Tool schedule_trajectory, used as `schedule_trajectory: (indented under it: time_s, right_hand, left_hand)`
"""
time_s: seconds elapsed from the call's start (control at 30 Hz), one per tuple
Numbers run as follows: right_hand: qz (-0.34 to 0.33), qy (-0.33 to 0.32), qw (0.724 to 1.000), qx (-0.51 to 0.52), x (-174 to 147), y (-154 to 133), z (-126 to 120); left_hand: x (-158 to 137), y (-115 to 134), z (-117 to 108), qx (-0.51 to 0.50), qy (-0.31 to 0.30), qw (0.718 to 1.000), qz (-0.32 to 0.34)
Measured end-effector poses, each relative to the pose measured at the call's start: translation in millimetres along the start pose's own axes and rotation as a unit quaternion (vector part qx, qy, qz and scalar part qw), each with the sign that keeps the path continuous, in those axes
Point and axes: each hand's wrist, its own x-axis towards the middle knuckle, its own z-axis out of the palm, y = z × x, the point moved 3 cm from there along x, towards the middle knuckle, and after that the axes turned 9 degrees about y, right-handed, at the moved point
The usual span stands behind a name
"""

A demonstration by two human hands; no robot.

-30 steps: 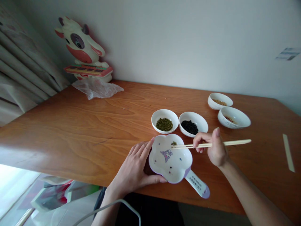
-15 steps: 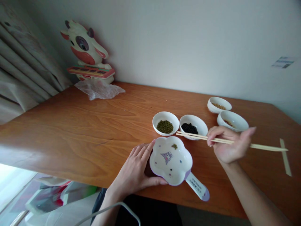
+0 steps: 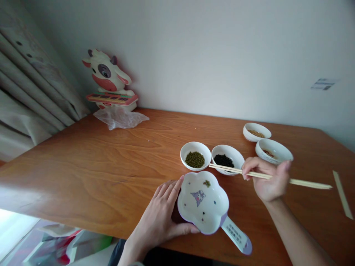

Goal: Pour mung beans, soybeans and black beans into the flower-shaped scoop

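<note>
My left hand point(image 3: 163, 212) is wrapped around the near left side of a white flower-shaped bowl point(image 3: 215, 218) with a purple rim and a handle. A small clump of green beans point(image 3: 206, 183) lies inside it, beside a printed cartoon figure. My right hand point(image 3: 270, 179) grips a pair of wooden chopsticks point(image 3: 229, 169) pointing left. Their tips hover by the gap between two round white bowls, just beyond the flower bowl. The left bowl point(image 3: 184, 151) contains green mung beans point(image 3: 194, 159); the right bowl point(image 3: 239, 157) contains black beans point(image 3: 222, 160), partly behind the chopsticks.
Two more white bowls stand at the back right, one with yellowish grains point(image 3: 255, 133), one with reddish-brown pieces point(image 3: 267, 153). A cow toy keyboard point(image 3: 111, 83) and a clear plastic bag point(image 3: 122, 118) sit at the back left. A pale strip point(image 3: 342, 195) lies far right.
The camera view has tilted up, so everything on the table appears lower. My right hand with the chopsticks has shifted slightly left. My left hand keeps its hold on the flower bowl.
</note>
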Motion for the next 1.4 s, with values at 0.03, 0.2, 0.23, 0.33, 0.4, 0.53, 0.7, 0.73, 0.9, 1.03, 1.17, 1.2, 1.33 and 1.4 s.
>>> schedule_trajectory:
  time_s: [0.03, 0.2, 0.23, 0.33, 0.4, 0.53, 0.7, 0.73, 0.9, 1.03, 1.17, 1.2, 1.33, 1.4]
  right_hand:
    - [0.007, -0.011, 1.0, 0.001, -2.1, -0.6, -1.4]
    - [0.021, -0.069, 0.997, -0.036, -6.7, -3.0, -1.7]
    - [0.016, -0.085, 0.995, -0.049, -7.6, -2.4, -1.5]
    - [0.01, -0.139, 0.986, -0.09, -11.3, 1.7, -0.8]
    - [0.013, -0.168, 0.979, -0.113, -14.0, 4.1, 0.8]
    - [-0.001, -0.186, 0.973, -0.135, -16.5, 2.7, 6.6]
    - [-0.007, -0.182, 0.972, -0.146, -16.0, 2.1, 12.6]
    - [-0.003, -0.181, 0.973, -0.145, -16.0, 2.7, 13.3]
    - [0.006, -0.179, 0.974, -0.142, -16.7, 4.0, 16.3]
    - [0.008, -0.17, 0.976, -0.135, -17.4, 5.0, 15.2]
    - [0.004, -0.168, 0.977, -0.129, -18.5, 8.3, 11.6]
    - [0.001, -0.168, 0.977, -0.131, -18.6, 8.9, 11.1]
    - [-0.032, -0.17, 0.975, -0.139, -19.2, 8.2, 13.1]
    - [-0.047, -0.172, 0.974, -0.141, -19.7, 6.3, 15.9]
  left_hand:
    - [-0.2, -0.2, 0.3, 0.0, -0.003, 1.0, -0.001]
    - [0.4, -0.2, 0.6, 0.0, -0.011, 1.0, -0.002]
    - [0.7, 0.0, 0.5, 0.0, -0.012, 1.0, -0.002]
    - [1.6, 0.3, 0.4, 0.001, -0.011, 1.0, -0.007]
    - [1.5, 0.1, 0.4, 0.002, -0.011, 1.0, -0.01]
    - [-0.4, -1.1, 0.9, 0.004, -0.011, 1.0, -0.011]
    - [-2.7, -3.1, 2.0, 0.016, -0.015, 1.0, -0.01]
    - [-2.7, -3.2, 2.1, 0.017, -0.014, 1.0, -0.009]
    - [-1.5, -2.6, 1.5, 0.014, -0.013, 1.0, -0.003]
    - [-0.9, -3.0, 1.7, 0.012, -0.016, 1.0, -0.008]
    - [-0.6, -3.0, 2.1, 0.01, -0.015, 1.0, -0.012]
    - [-0.6, -3.0, 2.2, 0.009, -0.015, 1.0, -0.012]
    - [-0.8, -3.1, 2.4, 0.012, -0.011, 1.0, -0.01]
    - [-0.9, -3.0, 2.4, 0.014, -0.01, 1.0, -0.007]
